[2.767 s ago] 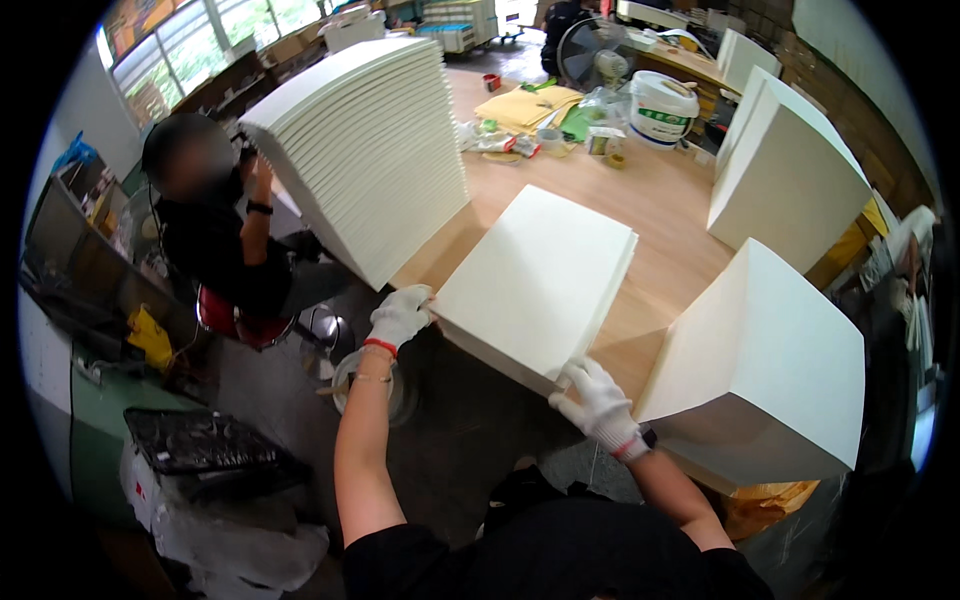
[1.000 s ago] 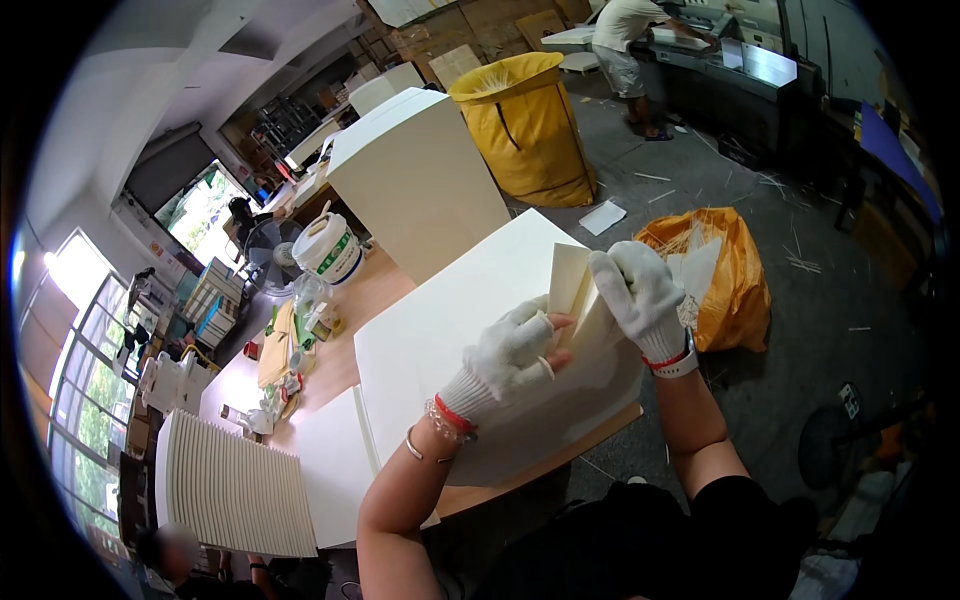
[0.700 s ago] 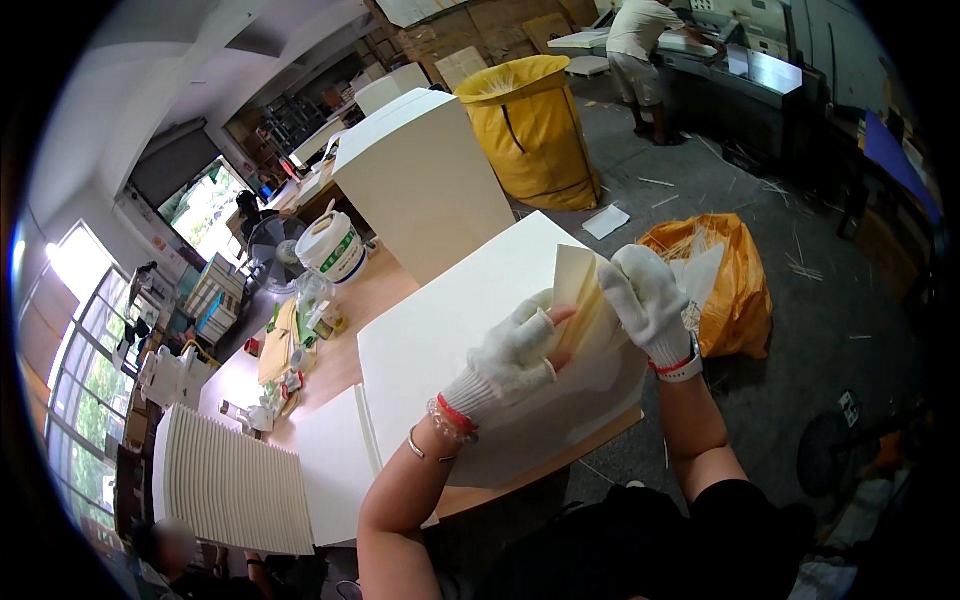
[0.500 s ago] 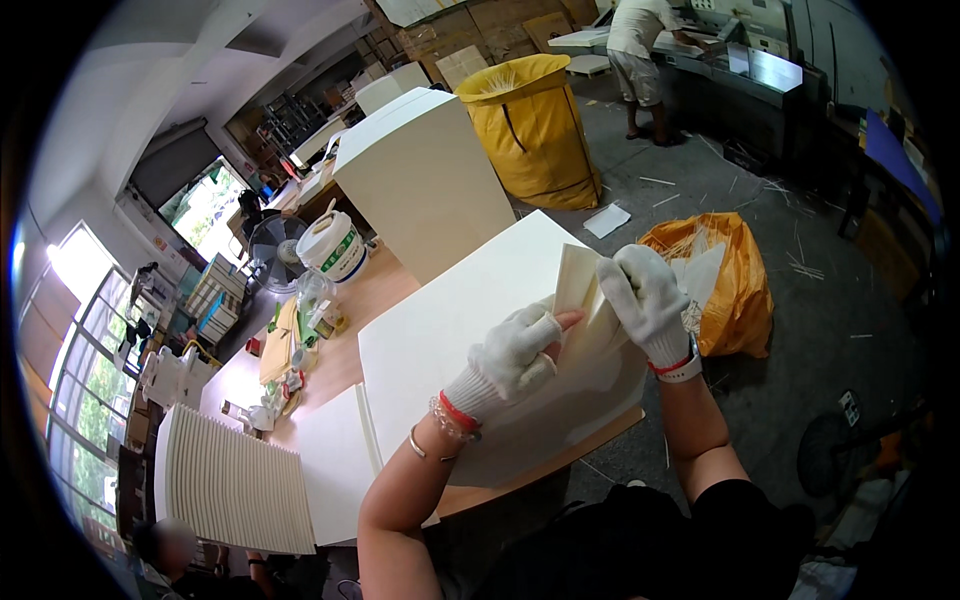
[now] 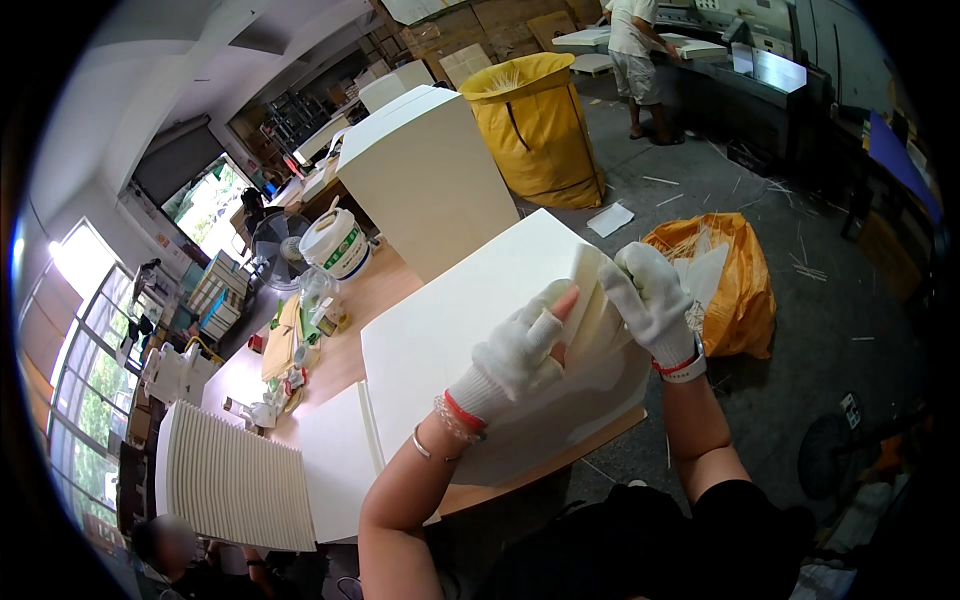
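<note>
A large stack of white paper sheets (image 5: pixel 440 345) lies on the wooden table in front of me. My left hand (image 5: pixel 520 352), in a white knitted glove with bare fingertips, is closed on the raised right edge of the upper sheets (image 5: pixel 588 285), thumb up along the fold. Gloved in the same way, my right hand (image 5: pixel 648 298) pinches those sheets at their outer corner, its fingers curled. The held sheets bend upward between both hands. How many sheets are lifted, I cannot tell.
A tall paper block (image 5: pixel 430 180) stands behind the stack. Left lie a ridged paper pile (image 5: pixel 235 480) and a white bucket (image 5: pixel 335 245). An orange bag of paper strips (image 5: pixel 735 300) and a yellow sack (image 5: pixel 535 140) stand on the floor. A person (image 5: pixel 635 65) works at a machine.
My left thumb has moved up along the lifted sheets, which now curve more at the top. My right hand keeps its pinch with a slight shift. The far person has changed posture.
</note>
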The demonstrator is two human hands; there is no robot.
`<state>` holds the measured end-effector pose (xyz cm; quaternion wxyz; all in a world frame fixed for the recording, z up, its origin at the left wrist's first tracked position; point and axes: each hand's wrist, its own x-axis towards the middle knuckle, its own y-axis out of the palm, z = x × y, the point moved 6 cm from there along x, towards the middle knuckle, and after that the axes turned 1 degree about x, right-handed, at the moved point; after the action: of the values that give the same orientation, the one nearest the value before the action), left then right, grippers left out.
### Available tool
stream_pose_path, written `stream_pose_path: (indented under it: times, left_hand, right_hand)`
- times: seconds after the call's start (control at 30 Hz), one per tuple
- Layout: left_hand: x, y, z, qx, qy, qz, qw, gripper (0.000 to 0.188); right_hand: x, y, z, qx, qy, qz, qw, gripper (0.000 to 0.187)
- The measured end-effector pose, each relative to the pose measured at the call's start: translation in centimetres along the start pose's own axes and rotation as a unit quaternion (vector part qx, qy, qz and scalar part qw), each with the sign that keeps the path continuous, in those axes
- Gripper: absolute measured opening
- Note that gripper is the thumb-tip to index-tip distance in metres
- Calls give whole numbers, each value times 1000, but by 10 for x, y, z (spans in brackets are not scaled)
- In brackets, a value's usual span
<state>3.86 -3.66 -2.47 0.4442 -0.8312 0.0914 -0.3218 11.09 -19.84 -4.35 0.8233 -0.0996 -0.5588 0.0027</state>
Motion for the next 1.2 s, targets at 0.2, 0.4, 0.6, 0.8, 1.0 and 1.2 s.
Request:
stream_pose_path:
  times: [0.2, 0.4, 0.6, 0.8, 1.0, 1.2]
  left_hand:
    - [0, 6, 12, -16, 3, 48, 999, 40]
    - [-2, 4, 11, -54, -39, 6, 998, 35]
    - [-1, 3, 10, -69, 4, -36, 997, 43]
    - [-1, 7, 18, -25, -27, 61, 997, 45]
    - [-1, 5, 10, -44, -56, 13, 997, 39]
    - [-2, 4, 8, 9, -26, 1, 1000, 36]
  right_hand:
    - [2, 1, 4, -22, -13, 12, 1000, 14]
    - [1, 1, 8, -54, -49, -13, 997, 12]
    - [0, 1, -5, 52, 66, 1, 996, 11]
    - [0, 1, 10, -57, -77, -30, 995, 16]
    - [-3, 2, 5, -41, -56, -23, 997, 20]
    - [-1, 1, 4, 9, -34, 2, 999, 24]
